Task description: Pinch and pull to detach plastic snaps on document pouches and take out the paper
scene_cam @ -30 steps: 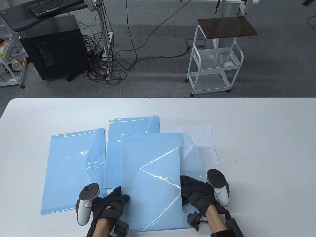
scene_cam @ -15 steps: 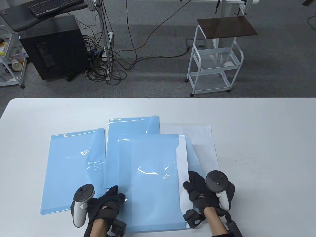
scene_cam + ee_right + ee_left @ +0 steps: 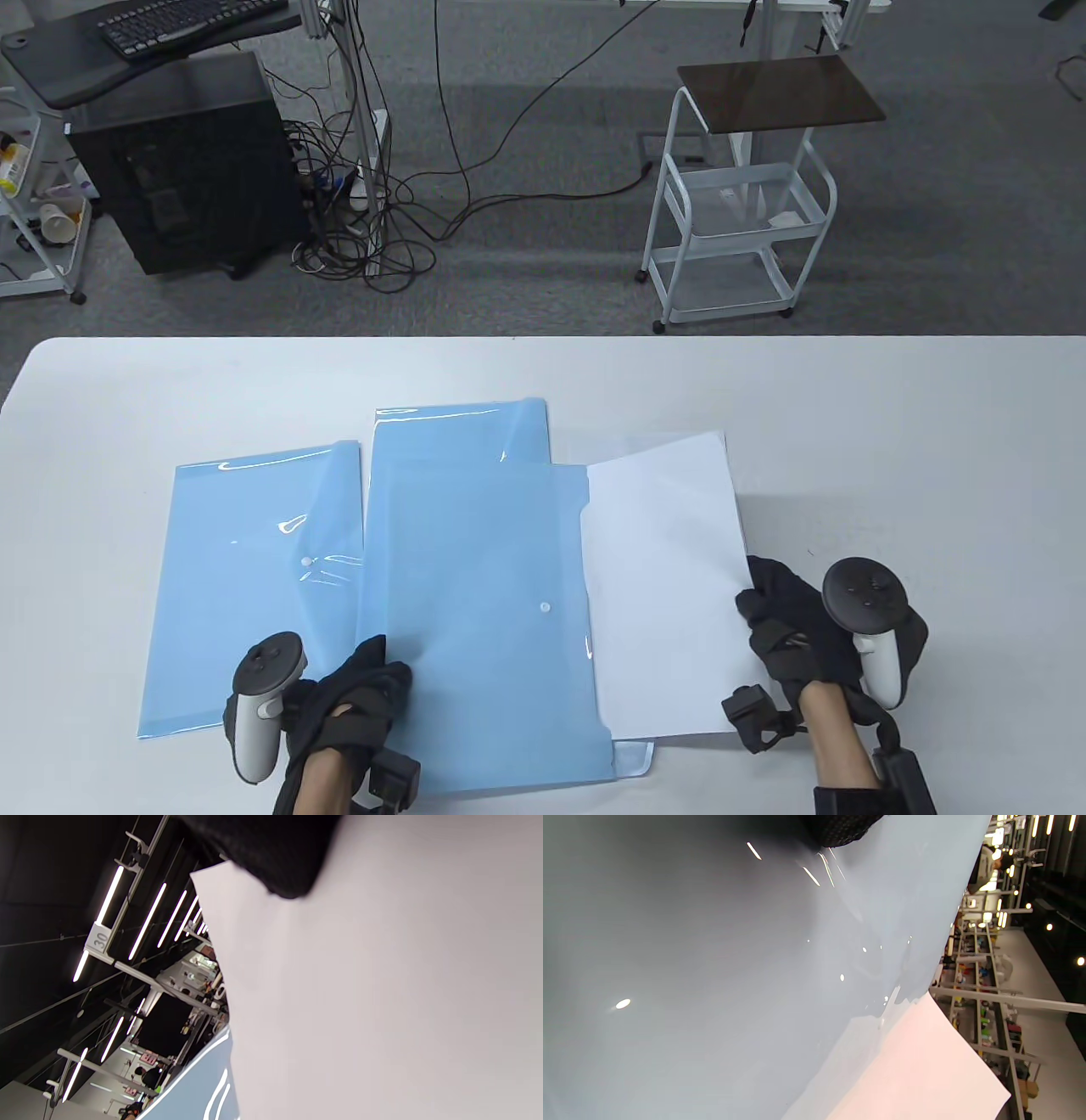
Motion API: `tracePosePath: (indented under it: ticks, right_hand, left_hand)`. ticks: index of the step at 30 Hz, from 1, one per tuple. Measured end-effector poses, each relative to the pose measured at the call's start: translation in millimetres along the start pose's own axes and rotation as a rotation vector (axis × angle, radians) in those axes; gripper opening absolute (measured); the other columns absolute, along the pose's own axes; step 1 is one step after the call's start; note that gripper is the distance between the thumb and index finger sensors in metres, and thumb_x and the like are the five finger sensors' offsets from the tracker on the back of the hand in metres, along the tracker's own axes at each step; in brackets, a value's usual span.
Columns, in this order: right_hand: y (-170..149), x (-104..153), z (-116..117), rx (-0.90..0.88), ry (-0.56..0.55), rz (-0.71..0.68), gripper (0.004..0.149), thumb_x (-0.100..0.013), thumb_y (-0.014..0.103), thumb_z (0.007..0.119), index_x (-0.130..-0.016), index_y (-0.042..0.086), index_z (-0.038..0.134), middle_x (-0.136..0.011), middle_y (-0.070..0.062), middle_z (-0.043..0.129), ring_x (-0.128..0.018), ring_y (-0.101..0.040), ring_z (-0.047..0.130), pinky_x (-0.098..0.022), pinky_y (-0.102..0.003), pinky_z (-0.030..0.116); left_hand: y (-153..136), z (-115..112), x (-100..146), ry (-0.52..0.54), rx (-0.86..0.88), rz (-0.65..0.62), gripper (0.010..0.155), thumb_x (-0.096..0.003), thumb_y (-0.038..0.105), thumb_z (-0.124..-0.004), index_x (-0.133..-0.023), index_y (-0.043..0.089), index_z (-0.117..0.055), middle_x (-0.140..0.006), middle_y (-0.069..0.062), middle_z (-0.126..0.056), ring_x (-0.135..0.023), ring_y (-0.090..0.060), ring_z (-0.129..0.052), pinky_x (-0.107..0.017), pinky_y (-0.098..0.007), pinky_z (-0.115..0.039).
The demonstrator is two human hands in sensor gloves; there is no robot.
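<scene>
A: Pulling paper (image 3: pixel 662 586) out of the front pouch (image 3: pixel 484 628) now. Right hand (image 3: pixel 793 632) pinches the sheet's right edge; most of it sticks out past the pouch's open right side, the rest sits inside.

B: Left hand (image 3: pixel 352 696)?

A: Pressing on the pouch's lower-left corner against the counter (image 3: pixel 933 441). Fingers look fairly flat, can't tell more. Snap (image 3: pixel 545 607) is undone, flap folded under I think.

B: Next?

A: Keep pulling right until the sheet clears, hold the pouch down. Then two more pouches (image 3: pixel 246 577) behind and to the left, at least one snap closed.
</scene>
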State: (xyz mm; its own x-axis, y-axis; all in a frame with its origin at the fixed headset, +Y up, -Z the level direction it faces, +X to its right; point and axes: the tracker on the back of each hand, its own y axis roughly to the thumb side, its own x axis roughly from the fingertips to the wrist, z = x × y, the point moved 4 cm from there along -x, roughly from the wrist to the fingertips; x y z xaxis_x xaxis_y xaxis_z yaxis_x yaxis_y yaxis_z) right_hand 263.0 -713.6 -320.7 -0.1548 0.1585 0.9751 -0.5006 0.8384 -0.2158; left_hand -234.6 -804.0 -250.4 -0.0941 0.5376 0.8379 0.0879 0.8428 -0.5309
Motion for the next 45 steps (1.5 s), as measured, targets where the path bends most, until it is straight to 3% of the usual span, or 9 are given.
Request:
tracePosePath:
  ticks: [4,16,20,24,29,38,45]
  right_hand:
    - [-6,-2,-38,-0.023,-0.081,0.028,0.046,-0.049,0.012,0.077,-0.094,0.004,0.077,-0.072,-0.018,0.099,-0.038,-0.03,0.103,-0.022,-0.047,0.091]
    - [-26,-8,-125,-0.056,-0.316,0.069,0.045,-0.05,0.011,0.074,-0.094,0.008,0.077,-0.075,-0.016,0.097,-0.039,-0.029,0.101,-0.024,-0.046,0.09]
    - [-37,-14,-136,-0.039,-0.33,0.098,0.045,-0.05,0.011,0.074,-0.094,0.009,0.077,-0.075,-0.016,0.097,-0.039,-0.029,0.101,-0.024,-0.046,0.089]
    - [-47,-23,-128,-0.009,-0.294,0.104,0.045,-0.05,0.011,0.074,-0.094,0.009,0.077,-0.075,-0.016,0.097,-0.039,-0.029,0.101,-0.024,-0.046,0.089]
    - [-53,-38,-100,-0.019,-0.225,0.105,0.045,-0.05,0.011,0.074,-0.095,0.009,0.077,-0.075,-0.016,0.097,-0.038,-0.029,0.101,-0.024,-0.047,0.089]
    - [-31,-62,-42,0.009,-0.099,0.058,0.045,-0.05,0.012,0.073,-0.095,0.007,0.076,-0.074,-0.016,0.097,-0.037,-0.028,0.101,-0.023,-0.046,0.089]
    - [-19,-79,-11,0.047,-0.055,0.052,0.046,-0.05,0.012,0.072,-0.095,0.006,0.076,-0.073,-0.017,0.097,-0.037,-0.028,0.101,-0.022,-0.046,0.089]
  left_hand:
    - [0,2,1,0.008,0.001,0.009,0.048,-0.0578,0.018,-0.065,-0.104,0.013,-0.056,-0.093,-0.008,-0.084,-0.061,-0.026,-0.103,-0.045,-0.037,-0.09]
    - [-2,3,2,0.007,0.007,0.037,0.048,-0.0572,0.018,-0.065,-0.104,0.011,-0.056,-0.091,-0.009,-0.085,-0.056,-0.023,-0.105,-0.041,-0.035,-0.092]
    - [-3,3,2,-0.003,0.019,0.047,0.048,-0.0571,0.018,-0.065,-0.104,0.01,-0.057,-0.091,-0.009,-0.085,-0.055,-0.022,-0.105,-0.041,-0.034,-0.092]
    - [-3,2,2,-0.016,0.039,0.048,0.048,-0.0572,0.018,-0.065,-0.104,0.01,-0.057,-0.091,-0.009,-0.085,-0.055,-0.022,-0.105,-0.041,-0.034,-0.092]
    - [-4,2,2,-0.019,0.039,0.055,0.048,-0.0571,0.018,-0.065,-0.104,0.01,-0.057,-0.091,-0.009,-0.086,-0.054,-0.021,-0.105,-0.04,-0.034,-0.092]
    - [-4,1,2,-0.026,0.037,0.058,0.049,-0.0573,0.018,-0.065,-0.104,0.01,-0.056,-0.09,-0.009,-0.086,-0.054,-0.021,-0.105,-0.04,-0.034,-0.092]
    - [-4,0,1,-0.036,0.041,0.054,0.049,-0.0574,0.018,-0.065,-0.104,0.01,-0.056,-0.09,-0.009,-0.086,-0.054,-0.021,-0.105,-0.04,-0.034,-0.092]
